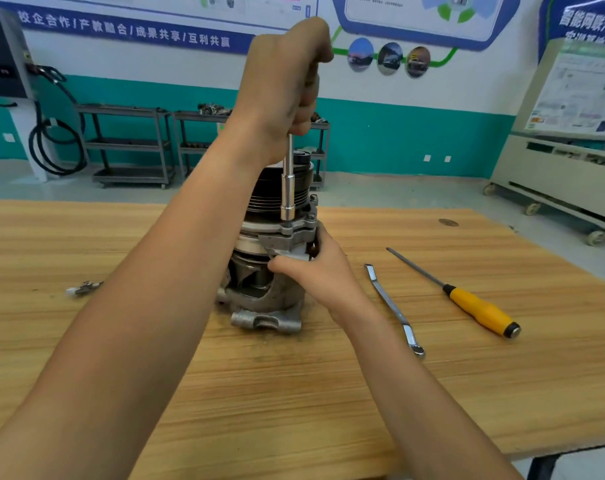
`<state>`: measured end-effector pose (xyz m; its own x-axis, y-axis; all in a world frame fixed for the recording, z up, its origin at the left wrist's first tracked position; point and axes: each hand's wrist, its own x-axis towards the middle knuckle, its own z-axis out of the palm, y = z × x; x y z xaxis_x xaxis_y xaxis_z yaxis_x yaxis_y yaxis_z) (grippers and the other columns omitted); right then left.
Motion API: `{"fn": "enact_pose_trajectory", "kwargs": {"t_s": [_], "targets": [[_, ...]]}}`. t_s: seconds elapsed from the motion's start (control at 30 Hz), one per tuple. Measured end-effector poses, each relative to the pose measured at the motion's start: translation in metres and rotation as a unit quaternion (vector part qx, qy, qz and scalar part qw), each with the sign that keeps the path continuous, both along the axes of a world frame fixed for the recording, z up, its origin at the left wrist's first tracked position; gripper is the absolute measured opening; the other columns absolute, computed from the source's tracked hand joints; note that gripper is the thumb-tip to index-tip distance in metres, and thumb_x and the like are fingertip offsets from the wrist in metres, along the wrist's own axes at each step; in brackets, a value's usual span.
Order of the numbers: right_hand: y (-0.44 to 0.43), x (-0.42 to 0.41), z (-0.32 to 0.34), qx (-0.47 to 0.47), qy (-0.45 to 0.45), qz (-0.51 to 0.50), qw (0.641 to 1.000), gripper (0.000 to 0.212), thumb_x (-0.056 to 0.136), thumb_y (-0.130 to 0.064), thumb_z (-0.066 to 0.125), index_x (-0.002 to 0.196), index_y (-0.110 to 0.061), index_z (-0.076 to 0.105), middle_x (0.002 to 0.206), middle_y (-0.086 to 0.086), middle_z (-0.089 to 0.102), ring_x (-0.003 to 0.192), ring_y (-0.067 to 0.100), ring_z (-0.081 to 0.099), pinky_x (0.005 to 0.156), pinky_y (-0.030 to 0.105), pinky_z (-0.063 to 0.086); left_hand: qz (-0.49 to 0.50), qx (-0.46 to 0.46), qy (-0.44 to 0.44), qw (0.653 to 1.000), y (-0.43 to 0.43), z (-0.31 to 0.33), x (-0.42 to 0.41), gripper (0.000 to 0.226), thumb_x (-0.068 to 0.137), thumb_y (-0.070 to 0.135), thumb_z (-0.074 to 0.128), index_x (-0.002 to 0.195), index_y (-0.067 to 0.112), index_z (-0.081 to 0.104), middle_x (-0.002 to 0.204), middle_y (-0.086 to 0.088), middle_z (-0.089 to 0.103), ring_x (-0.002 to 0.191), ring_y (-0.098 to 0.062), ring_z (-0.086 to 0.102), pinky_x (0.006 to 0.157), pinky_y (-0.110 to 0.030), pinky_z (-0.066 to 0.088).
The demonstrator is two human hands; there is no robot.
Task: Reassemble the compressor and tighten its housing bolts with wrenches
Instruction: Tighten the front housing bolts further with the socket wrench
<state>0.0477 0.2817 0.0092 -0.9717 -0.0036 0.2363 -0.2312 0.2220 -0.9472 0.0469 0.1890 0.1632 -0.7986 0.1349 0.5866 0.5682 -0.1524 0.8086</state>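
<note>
I saw the compressor (277, 258) standing upright mid-table (86, 341), nearer the far edge. My left hand (287, 81) gripped the socket driver (288, 195) upright, its end at a flange bolt. My right hand (315, 268) clasped the housing. The wrench (391, 306) lay toward the right edge.

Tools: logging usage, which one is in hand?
The socket driver, gripped upright by the left hand; the wrench and yellow screwdriver lie on the table.

The wall banner (124, 29) reads 校企合作/产教融合/成果共享/互利共赢 (white characters on blue).
</note>
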Motion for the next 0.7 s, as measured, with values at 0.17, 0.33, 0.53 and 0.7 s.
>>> {"fn": "enact_pose_trajectory", "kwargs": {"t_s": [0.17,0.33,0.53,0.7], "targets": [[0.021,-0.014,0.003,0.003,-0.016,0.048,0.999,0.049,0.067,-0.014,0.078,0.109,-0.031,0.059,0.099,-0.019,0.065,0.091,-0.005,0.059,0.069,0.013,0.044,-0.058,-0.035,0.005,0.998,0.004,0.001,-0.009,0.031,0.065,0.023,0.044,0.044,0.026,0.021,0.047,0.006,0.013,0.044,-0.013,0.007,0.040,-0.018,0.015],[0.041,-0.032,0.009,0.022,-0.024,0.109,0.994,0.041,0.073,-0.001,0.072,0.096,-0.032,0.060,0.091,-0.022,0.066,0.085,-0.009,0.060,0.073,0.014,0.046,-0.083,-0.054,0.005,0.995,0.016,0.003,-0.017,0.033,0.066,0.022,0.044,0.040,0.027,0.025,0.046,0.007,0.014,0.043,-0.013,0.007,0.040,-0.017,0.015],[0.054,-0.047,0.016,0.020,-0.061,0.183,0.981,0.045,0.077,0.008,0.065,0.100,-0.030,0.058,0.099,-0.014,0.062,0.098,0.006,0.058,0.081,0.021,0.049,-0.095,-0.055,-0.005,0.994,0.026,0.005,-0.028,0.033,0.065,0.022,0.045,0.042,0.026,0.022,0.045,0.006,0.014,0.043,-0.013,0.007,0.041,-0.018,0.013],[0.054,-0.043,0.016,0.038,-0.077,0.179,0.980,0.037,0.075,-0.020,0.075,0.101,-0.036,0.055,0.109,-0.020,0.058,0.108,0.007,0.053,0.083,0.023,0.045,-0.073,-0.049,-0.031,0.996,0.026,0.004,-0.034,0.046,0.086,0.017,0.047,0.047,0.025,0.024,0.051,0.003,0.012,0.046,-0.015,0.007,0.043,-0.021,0.013]]}}
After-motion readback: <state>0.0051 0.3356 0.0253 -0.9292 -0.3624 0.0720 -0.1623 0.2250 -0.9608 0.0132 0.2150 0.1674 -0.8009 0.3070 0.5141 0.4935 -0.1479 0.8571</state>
